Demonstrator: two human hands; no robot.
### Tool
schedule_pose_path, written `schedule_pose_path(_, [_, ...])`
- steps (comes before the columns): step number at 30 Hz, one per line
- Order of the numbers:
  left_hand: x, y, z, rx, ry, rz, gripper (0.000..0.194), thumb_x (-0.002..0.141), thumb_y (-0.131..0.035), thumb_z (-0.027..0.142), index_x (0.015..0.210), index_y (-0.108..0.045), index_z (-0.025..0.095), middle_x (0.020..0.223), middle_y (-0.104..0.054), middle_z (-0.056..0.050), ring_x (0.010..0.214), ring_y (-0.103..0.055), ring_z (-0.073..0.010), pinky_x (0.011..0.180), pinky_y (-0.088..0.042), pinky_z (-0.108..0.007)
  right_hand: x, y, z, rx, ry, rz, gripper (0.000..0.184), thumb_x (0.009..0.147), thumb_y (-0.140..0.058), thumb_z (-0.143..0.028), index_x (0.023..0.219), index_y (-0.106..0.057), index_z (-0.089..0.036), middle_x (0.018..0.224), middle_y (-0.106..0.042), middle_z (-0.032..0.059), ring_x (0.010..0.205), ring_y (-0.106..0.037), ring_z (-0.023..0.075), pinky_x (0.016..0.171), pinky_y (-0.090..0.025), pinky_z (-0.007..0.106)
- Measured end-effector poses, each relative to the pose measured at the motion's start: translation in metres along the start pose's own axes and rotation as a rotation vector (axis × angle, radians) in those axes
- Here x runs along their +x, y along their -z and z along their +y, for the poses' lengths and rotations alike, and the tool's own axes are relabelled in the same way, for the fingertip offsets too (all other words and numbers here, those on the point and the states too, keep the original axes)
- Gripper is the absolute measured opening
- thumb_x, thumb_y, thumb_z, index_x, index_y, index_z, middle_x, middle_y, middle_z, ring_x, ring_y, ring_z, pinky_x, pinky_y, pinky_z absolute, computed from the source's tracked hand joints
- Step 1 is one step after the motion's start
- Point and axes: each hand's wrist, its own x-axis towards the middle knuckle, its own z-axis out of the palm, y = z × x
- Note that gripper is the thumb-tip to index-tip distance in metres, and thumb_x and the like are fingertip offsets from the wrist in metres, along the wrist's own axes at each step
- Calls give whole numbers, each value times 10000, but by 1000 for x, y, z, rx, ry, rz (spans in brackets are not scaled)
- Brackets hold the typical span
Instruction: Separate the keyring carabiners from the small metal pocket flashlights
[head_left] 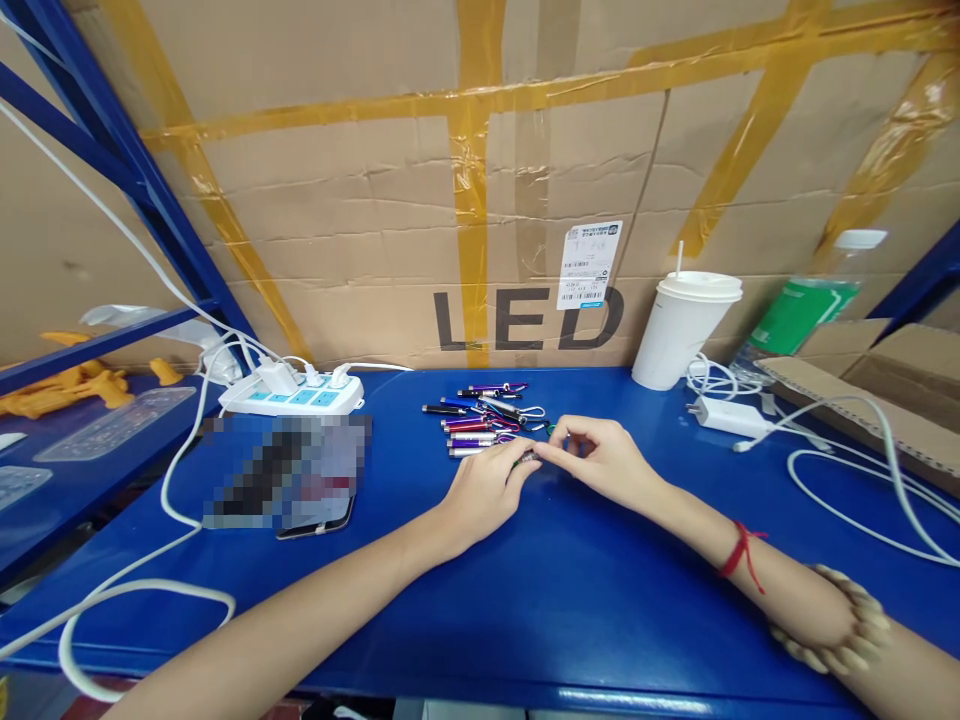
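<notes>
Near the middle of the blue table, my left hand [484,490] is closed around a small keychain penlight [529,457], mostly hidden by the fingers. My right hand [604,458] meets it from the right, its thumb and forefinger pinched at the penlight's end. A bit of green shows beside the right fingers; I cannot tell if it belongs to the same piece. Just beyond my left hand lies a loose row of several similar penlights [469,427] in purple, blue, black, red and silver, with cord loops and clips towards the right.
To the left are a white power strip [304,397] with plugs and a phone [319,525] beside a blurred patch. A white cup [682,330], green-labelled bottle [806,310], white charger [727,416], looping cables and open carton [877,390] stand right. A large cardboard box [360,230] walls the back.
</notes>
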Motion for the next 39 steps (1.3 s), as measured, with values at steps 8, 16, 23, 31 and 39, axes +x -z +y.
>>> schedule_pose_path(8, [1, 2, 0, -13, 54, 18, 185, 888, -354, 244, 889, -534, 202, 763, -621, 15, 686, -579, -116, 599, -394, -198, 5, 14, -4, 112, 116, 159, 260, 768, -562, -397, 799, -660, -158, 709, -607, 36, 465, -486, 75, 457, -405, 216])
schedule_pose_path(16, [-1, 2, 0, -15, -4, 64, 193, 880, -369, 247, 907, -554, 198, 754, -622, 9, 687, -578, -119, 630, -412, -210, 3, 13, -5, 170, 320, 38, 207, 773, -579, -341, 843, -699, -188, 748, -588, 43, 519, -506, 72, 453, -434, 201])
schedule_pose_path(23, [1, -1, -5, -40, -71, 70, 209, 884, -373, 257, 960, -557, 196, 929, -615, -25, 844, -565, -143, 740, -429, -243, 3, 11, -3, 275, 228, -23, 184, 730, -626, -340, 770, -700, -176, 759, -573, 36, 469, -500, 56, 410, -434, 199])
schedule_pose_path(31, [1, 1, -4, -113, -121, -85, 216, 904, -333, 246, 969, -532, 193, 905, -612, -16, 811, -562, -132, 723, -424, -230, 4, 14, 4, 438, 166, -183, 184, 695, -664, -317, 622, -638, -150, 747, -537, 15, 462, -499, 45, 406, -464, 186])
schedule_pose_path(39, [2, -2, -7, -87, -147, -98, 232, 911, -295, 229, 1042, -481, 185, 977, -555, -57, 907, -526, -161, 799, -419, -281, 5, 15, 5, 478, 152, -192, 214, 682, -672, -341, 602, -631, -146, 735, -530, 17, 483, -492, 50, 400, -480, 183])
